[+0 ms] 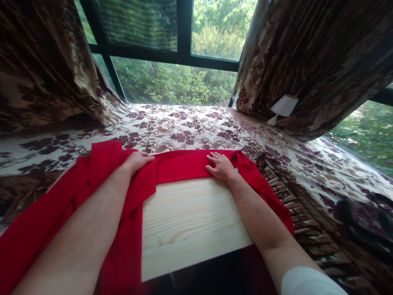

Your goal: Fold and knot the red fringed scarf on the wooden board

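Observation:
A red cloth garment lies draped around the far and left sides of a pale wooden board. My left hand rests on the red cloth near the board's far left corner, fingers curled down onto the fabric. My right hand lies flat on the red cloth at the board's far edge, fingers stretched out and slightly apart. Neither hand lifts anything.
A floral brown-and-cream bedspread covers the surface beyond the board. Matching curtains hang at left and right. A dark-framed window with trees outside is ahead. A white tag hangs on the right curtain.

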A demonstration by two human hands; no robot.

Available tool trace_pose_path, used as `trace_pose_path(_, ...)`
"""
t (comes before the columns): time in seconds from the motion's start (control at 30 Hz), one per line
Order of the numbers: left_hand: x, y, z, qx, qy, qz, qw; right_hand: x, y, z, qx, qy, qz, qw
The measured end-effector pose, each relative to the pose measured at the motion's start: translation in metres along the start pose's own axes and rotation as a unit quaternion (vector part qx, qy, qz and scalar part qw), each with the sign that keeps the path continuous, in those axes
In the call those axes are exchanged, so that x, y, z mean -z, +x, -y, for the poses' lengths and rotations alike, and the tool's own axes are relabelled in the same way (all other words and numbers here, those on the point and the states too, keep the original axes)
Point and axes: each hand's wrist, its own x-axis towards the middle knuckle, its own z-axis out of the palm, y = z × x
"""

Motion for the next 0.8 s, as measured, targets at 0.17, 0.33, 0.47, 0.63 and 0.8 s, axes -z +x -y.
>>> trace_pose_path(0.17, 0.0, -0.005, -0.005, 0.011, -0.016, 0.011, 1.0, 0.0, 0.0, 0.0, -0.032, 0.008, -0.035, 0.999)
trace_pose_path(0.33, 0.001, -0.01, -0.009, 0.033, -0.054, 0.047, 0.997, 0.002, 0.0, -0.001, -0.037, 0.014, -0.058, 0.998)
trace_pose_path(0.47, 0.001, -0.011, -0.01, 0.037, -0.035, 0.043, 0.998, 0.001, -0.001, 0.0, -0.026, 0.019, -0.076, 0.997)
trace_pose_path(0.63, -0.001, -0.012, -0.012, 0.027, 0.02, 0.008, 0.999, 0.001, -0.003, 0.001, -0.054, 0.007, -0.119, 0.991)
trace_pose_path(0.8, -0.001, -0.011, -0.011, 0.02, 0.017, 0.01, 1.0, -0.003, 0.0, -0.003, -0.067, -0.004, -0.034, 0.997)
